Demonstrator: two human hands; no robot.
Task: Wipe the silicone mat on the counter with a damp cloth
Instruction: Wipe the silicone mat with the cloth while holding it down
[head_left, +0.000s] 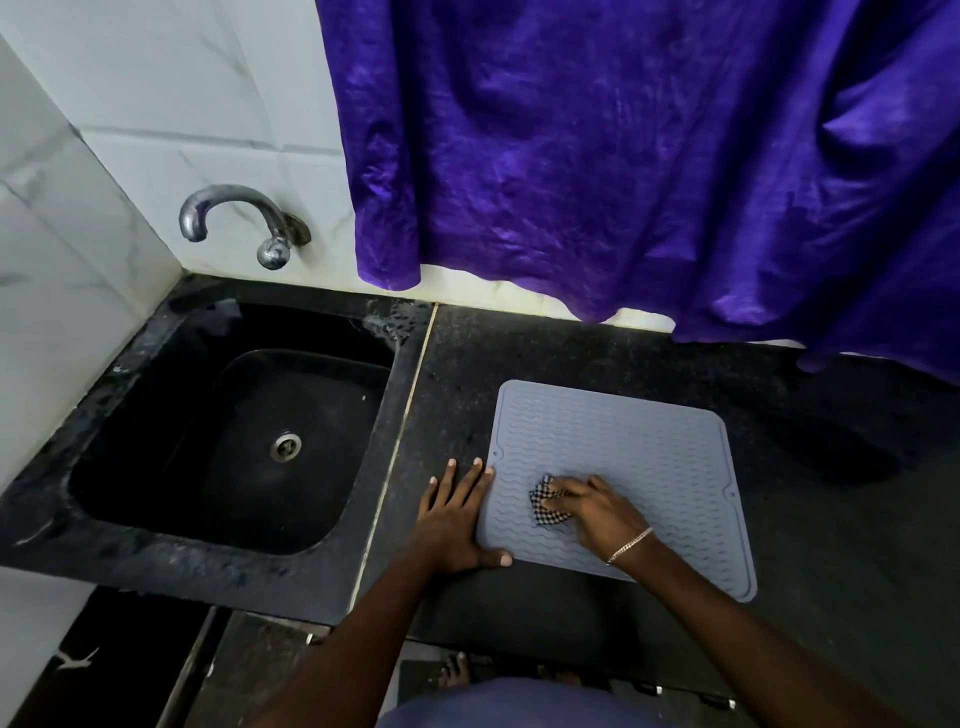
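Observation:
A grey silicone mat (644, 447) with a wavy ribbed surface lies flat on the black counter (571, 353), right of the sink. My right hand (597, 512) presses a small black-and-white checked cloth (545, 504) onto the mat's near-left area; most of the cloth is hidden under the fingers. My left hand (454, 519) lies flat, fingers spread, on the counter at the mat's left edge, its thumb and fingertips touching the mat's border.
A black sink (156, 467) with a metal drain sits to the left, with a chrome tap (234, 218) on the white tiled wall above it. A purple curtain (623, 156) hangs behind the counter, its hem reaching the counter at the far right.

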